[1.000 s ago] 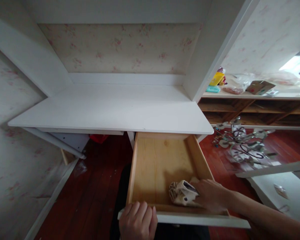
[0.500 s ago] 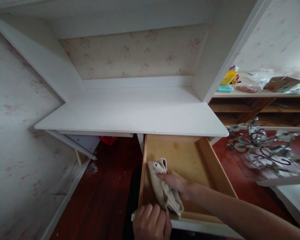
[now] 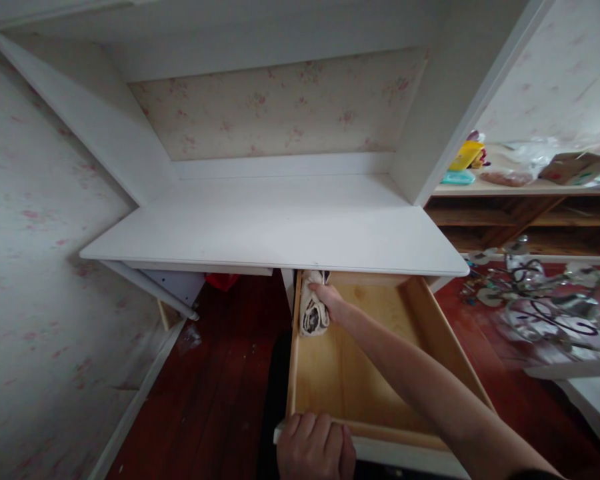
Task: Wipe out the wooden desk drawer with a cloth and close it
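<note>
White desk (image 3: 280,223), drawer (image 3: 353,380) out, cloth (image 3: 314,317) at back L

R hand (image 3: 329,299) clamped on bunched cloth along drawer's L wall; L hand (image 3: 316,445) hooked over front panel (image 3: 400,453). Prob. partway: drawer's open, cloth's in, not let go. Amt. of drawer bottom done, can't tell.
</note>
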`<state>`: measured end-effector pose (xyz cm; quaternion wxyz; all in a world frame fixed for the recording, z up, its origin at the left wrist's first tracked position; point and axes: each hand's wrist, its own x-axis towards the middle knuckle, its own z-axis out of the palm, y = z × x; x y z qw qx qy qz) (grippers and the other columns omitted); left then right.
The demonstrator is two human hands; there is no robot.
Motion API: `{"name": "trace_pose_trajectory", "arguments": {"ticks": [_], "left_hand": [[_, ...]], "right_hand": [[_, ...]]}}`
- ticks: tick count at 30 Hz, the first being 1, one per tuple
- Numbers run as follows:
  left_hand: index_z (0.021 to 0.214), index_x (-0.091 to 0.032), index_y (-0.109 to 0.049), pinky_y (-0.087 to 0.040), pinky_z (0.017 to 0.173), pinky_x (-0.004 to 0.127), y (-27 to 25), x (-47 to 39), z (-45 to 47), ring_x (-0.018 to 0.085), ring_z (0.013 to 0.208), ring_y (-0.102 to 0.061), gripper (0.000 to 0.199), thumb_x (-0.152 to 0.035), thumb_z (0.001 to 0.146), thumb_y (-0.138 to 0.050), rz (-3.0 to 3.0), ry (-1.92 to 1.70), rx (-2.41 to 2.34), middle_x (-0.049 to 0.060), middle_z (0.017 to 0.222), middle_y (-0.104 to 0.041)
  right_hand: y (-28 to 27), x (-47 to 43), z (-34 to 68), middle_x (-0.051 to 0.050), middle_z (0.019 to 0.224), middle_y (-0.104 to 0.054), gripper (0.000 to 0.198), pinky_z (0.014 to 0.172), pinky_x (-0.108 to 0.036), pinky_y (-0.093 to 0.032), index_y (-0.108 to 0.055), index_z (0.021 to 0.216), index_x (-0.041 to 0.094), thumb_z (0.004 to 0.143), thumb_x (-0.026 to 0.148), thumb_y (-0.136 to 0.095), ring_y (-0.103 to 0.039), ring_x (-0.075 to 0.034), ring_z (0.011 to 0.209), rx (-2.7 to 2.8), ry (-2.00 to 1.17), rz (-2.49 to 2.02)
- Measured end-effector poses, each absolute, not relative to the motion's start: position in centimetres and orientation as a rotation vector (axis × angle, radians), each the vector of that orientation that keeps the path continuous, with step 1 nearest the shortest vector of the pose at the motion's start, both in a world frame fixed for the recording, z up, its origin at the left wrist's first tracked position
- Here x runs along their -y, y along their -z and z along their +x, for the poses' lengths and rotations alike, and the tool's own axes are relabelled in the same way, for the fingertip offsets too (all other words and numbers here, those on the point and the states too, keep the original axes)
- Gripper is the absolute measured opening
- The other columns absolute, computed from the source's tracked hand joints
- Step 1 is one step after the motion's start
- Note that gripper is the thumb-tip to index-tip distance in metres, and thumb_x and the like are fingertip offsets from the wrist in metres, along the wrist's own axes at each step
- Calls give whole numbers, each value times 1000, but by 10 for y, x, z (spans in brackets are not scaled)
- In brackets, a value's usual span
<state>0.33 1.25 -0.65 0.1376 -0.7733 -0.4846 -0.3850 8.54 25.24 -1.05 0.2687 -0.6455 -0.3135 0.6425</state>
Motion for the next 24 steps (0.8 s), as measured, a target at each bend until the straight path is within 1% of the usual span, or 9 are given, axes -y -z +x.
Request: {"name": "trace_pose_trajectory", "arguments": {"ticks": [5, 8, 10, 12, 14, 16, 18, 20, 24], "left_hand": [[59, -21, -45, -22, 55, 36, 3, -14, 2, 14, 50, -42, 24, -13, 80, -57, -2219, 1113, 1374, -2, 51, -45], [59, -21, -46, -23, 55, 36, 1, -15, 3, 14, 50, -42, 25, -13, 80, -56, -2214, 1118, 1394, -2, 51, -45], [58, -21, -46, -23, 55, 36, 0, -15, 4, 14, 51, -42, 25, -13, 80, -56, -2225, 1121, 1398, -1, 51, -45], [58, -21, -46, -22, 55, 37, 0, -15, 4, 14, 51, -42, 25, -13, 80, -57, -2239, 1121, 1395, -1, 51, -46], [59, -20, -46, -22, 55, 37, 2, -14, 5, 14, 51, -41, 25, -13, 80, -57, -2235, 1129, 1403, -1, 51, -45], [59, -20, -46, -22, 55, 37, 4, -13, 6, 14, 52, -41, 25, -12, 79, -58, -2224, 1136, 1408, -1, 51, -45], [59, -20, -46, -23, 55, 37, 7, -13, 6, 14, 52, -41, 25, -11, 78, -58, -2214, 1138, 1413, -1, 51, -45], [59, -20, -45, -23, 55, 37, 9, -12, 5, 14, 52, -41, 25, -11, 77, -58, -2209, 1131, 1410, -1, 52, -45], [59, -21, -45, -24, 55, 36, 11, -12, 2, 14, 51, -41, 24, -12, 77, -59, -2218, 1095, 1388, -2, 52, -44]], "right_hand": [[3, -251, 96, -7, 76, -70, 9, 64, -27, -50, -65, 84, 15, 76, 18, -60, -68, -22, 73, 1203, -1574, -1767], [-12, -224, 113, -7, 88, -71, 18, 74, -29, -49, -66, 92, 18, 74, 17, -62, -67, -26, 89, 1397, -1414, -1769], [-22, -203, 126, -8, 98, -72, 28, 80, -31, -48, -64, 105, 20, 78, 21, -60, -66, -27, 97, 1594, -1206, -1779], [-27, -187, 137, -10, 104, -72, 35, 83, -34, -49, -60, 117, 19, 83, 22, -54, -67, -27, 99, 1890, -904, -1729], [-22, -178, 146, -13, 118, -69, 44, 91, -35, -49, -56, 127, 16, 84, 17, -49, -65, -26, 109, 2201, -559, -1492], [-6, -180, 153, -14, 136, -60, 52, 105, -37, -43, -51, 136, 15, 84, 11, -47, -55, -25, 126, 2406, -292, -1150], [16, -191, 158, -13, 144, -54, 53, 114, -41, -34, -49, 141, 15, 88, 8, -46, -45, -24, 136, 2546, -108, -905], [39, -206, 160, -10, 141, -57, 46, 116, -46, -32, -54, 137, 18, 93, 8, -45, -44, -23, 137, 2662, -41, -830], [64, -230, 165, -7, 131, -65, 33, 118, -50, -25, -66, 121, 23, 96, 10, -49, -45, -21, 137, 2800, -174, -855]]}}
